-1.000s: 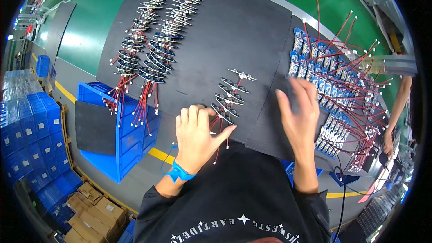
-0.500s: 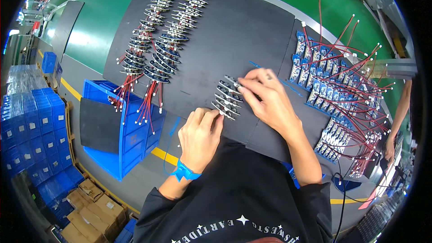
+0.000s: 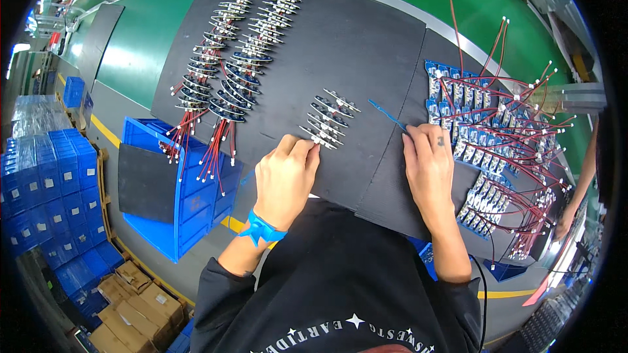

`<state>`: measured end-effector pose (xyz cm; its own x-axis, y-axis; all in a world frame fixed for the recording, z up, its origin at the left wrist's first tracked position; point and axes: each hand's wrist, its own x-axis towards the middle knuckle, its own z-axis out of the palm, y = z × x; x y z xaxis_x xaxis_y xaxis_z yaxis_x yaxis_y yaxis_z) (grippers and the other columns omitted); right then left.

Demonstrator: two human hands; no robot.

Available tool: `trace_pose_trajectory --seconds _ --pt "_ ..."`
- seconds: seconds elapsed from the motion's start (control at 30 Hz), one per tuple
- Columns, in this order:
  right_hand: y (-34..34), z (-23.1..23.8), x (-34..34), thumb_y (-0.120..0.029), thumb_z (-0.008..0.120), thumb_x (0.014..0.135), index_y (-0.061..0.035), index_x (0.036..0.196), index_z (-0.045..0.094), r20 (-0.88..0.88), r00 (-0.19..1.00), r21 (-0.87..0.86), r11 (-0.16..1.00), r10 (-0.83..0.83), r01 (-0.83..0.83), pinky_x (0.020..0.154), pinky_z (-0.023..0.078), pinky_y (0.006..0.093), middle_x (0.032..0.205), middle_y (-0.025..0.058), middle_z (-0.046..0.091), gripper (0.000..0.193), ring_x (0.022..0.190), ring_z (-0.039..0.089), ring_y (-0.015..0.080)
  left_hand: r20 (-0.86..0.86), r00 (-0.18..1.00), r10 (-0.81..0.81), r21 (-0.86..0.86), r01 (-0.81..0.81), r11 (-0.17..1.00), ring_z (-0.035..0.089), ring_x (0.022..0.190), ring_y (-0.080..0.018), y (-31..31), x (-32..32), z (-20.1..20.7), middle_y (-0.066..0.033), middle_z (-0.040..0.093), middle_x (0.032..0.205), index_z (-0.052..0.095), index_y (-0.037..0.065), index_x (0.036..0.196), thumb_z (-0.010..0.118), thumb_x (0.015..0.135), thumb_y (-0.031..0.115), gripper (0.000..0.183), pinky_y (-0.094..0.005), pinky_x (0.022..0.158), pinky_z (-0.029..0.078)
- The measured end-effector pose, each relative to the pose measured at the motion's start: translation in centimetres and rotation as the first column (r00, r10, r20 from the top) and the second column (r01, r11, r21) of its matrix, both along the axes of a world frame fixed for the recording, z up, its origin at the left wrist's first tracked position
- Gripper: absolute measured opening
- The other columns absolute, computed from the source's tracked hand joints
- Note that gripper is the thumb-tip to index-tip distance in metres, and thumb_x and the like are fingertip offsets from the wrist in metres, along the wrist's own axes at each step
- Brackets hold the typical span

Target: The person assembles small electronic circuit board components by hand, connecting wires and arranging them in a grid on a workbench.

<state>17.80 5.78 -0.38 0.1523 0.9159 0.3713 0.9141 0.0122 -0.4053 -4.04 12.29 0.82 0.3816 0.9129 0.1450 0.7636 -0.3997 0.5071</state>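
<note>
Short row of narrow, dark circuit boards with pale components (image 3: 333, 112) on the flat black mat (image 3: 356, 39), between the hands.
Left hand (image 3: 288, 173): fingertips drawn together at the row's near end; whether gripping or merely resting, I cannot tell. Right hand (image 3: 430, 167): thumb and forefinger narrow, apparently pinching the near end of a thin blue strip (image 3: 386, 114). Judged light, stiff and fragile, the boards are best taken by bare edges, off the components; the strip looks light and snappable, best held at an end. Mat surface stretches beyond the row; its near edge runs close to the body. Bounds: two long board rows (image 3: 250, 57) leftward, blue panels with red wires (image 3: 472, 136) rightward.
</note>
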Motion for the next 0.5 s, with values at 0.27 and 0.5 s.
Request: trace_pose_trajectory --seconds 0.27,0.5 --pt "-3.6 1.0 -1.2 0.004 0.066 0.074 0.0013 0.094 0.061 -0.042 0.996 -0.136 0.987 0.074 -0.079 0.064 0.047 0.0378 0.087 0.0117 0.052 0.022 0.075 0.053 0.0280 -0.091 0.996 0.006 0.032 -0.003 0.999 0.061 0.066 -0.0366 5.4 2.6 -0.2 -0.0143 0.062 0.078 0.066 0.003 0.077 0.065 0.081 0.013 0.011 -0.0434 0.061 0.048" --pt "-5.9 0.8 -0.4 0.003 0.067 0.076 0.0004 0.092 0.063 -0.083 0.994 -0.105 0.993 -0.066 0.057 0.064 0.047 0.0397 0.085 0.0119 0.056 0.017 0.073 0.056 0.0304 -0.094 0.995 0.043 0.243 -0.019 0.970 0.062 0.071 -0.0400 14.1 6.0 -1.8 -0.0207 0.063 0.076 0.065 0.001 0.075 0.064 0.081 0.015 0.015 -0.0480 0.064 0.050"
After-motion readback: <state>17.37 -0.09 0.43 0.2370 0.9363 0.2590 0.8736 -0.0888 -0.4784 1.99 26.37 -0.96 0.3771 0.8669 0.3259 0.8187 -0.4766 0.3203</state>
